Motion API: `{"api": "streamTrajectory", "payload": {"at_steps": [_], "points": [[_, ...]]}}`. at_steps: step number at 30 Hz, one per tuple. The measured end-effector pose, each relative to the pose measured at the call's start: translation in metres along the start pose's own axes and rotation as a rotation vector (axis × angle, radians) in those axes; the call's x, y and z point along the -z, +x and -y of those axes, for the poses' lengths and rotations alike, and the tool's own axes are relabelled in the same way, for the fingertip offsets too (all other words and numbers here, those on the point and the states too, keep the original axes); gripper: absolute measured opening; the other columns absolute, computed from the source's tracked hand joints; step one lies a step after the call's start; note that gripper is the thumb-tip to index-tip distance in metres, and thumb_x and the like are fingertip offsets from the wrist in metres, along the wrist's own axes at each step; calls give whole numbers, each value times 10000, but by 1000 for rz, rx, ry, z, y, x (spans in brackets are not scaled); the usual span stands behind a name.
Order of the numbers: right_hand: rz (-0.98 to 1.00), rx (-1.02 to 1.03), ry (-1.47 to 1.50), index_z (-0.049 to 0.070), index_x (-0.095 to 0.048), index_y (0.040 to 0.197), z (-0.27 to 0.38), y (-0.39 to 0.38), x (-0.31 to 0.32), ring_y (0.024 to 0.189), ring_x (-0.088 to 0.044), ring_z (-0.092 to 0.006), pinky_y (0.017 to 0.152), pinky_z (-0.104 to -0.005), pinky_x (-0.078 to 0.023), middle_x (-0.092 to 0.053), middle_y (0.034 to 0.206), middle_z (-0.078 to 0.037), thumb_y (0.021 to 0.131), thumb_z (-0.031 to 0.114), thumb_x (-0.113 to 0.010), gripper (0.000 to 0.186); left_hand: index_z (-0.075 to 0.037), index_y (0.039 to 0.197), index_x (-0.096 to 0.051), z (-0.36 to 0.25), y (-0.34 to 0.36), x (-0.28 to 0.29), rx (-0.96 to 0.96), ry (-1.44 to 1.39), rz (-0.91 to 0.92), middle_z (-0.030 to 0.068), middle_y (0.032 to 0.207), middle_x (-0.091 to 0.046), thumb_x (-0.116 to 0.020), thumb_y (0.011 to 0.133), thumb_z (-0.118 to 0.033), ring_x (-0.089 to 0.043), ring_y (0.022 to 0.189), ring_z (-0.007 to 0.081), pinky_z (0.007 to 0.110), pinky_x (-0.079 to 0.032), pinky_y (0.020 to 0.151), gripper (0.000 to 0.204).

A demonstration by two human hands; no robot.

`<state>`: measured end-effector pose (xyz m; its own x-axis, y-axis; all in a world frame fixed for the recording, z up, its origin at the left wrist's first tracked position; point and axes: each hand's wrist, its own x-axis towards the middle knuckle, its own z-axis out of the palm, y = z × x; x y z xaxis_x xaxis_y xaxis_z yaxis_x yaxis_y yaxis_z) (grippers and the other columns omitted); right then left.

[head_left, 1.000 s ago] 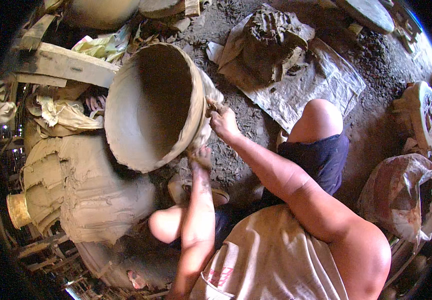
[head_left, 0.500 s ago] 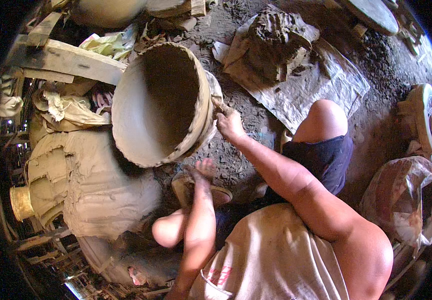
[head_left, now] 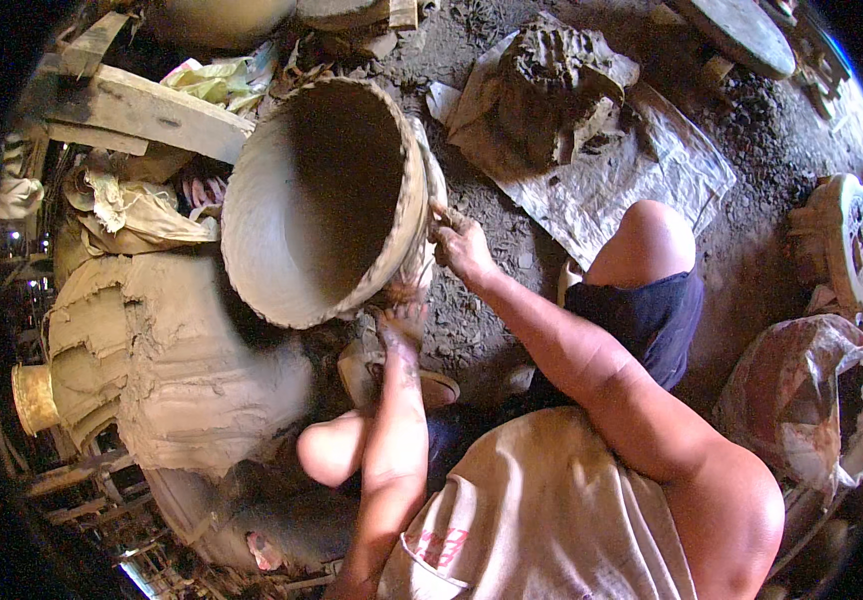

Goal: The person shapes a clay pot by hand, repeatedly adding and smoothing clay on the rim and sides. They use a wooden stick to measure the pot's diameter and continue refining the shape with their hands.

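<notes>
Just beyond the left hand [head_left: 401, 326], fingers spread, is the clay pot [head_left: 270, 222]; the right hand [head_left: 460, 246] reaches its outer side, perhaps for steadying; whether pinching, I cannot tell.

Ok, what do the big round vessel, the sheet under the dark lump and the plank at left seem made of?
Vessel: probably unfired clay, matt grey-brown, smooth inside but ragged along the top edge.
Sheet: likely plastic, its creases shining; whether woven or film I cannot tell.
Plank: apparently bare wood, from its pale, flat face and straight edges.
</notes>
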<state>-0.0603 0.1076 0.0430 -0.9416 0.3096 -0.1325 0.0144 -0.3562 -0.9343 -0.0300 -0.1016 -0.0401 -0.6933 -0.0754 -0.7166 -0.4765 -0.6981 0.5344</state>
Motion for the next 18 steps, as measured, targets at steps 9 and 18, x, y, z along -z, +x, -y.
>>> {"api": "streamTrajectory", "payload": {"at_steps": [9, 18], "points": [[-27, -136, 218, 35, -472, 1351, 37, -1, 12, 564, -497, -78, 512, -235, -423, -583, 804, 5, 902, 49, -525, 452, -159, 1299, -411, -48, 3, -2, -127, -213, -380, 75, 1350, -470, -508, 697, -809, -499, 1141, 316, 562, -385, 964, 891], [-36, -34, 71, 3, -552, 1263, 19, 19, 4, 776, -546, -69, 702, -221, -462, -626, 976, -16, 908, 14, -513, 357, -145, 1174, -563, -46, 19, 10, -74, 54, -48, 28, 1200, -572, -583, 858, -503, -524, 1062, 266, 509, -416, 947, 478]]}}
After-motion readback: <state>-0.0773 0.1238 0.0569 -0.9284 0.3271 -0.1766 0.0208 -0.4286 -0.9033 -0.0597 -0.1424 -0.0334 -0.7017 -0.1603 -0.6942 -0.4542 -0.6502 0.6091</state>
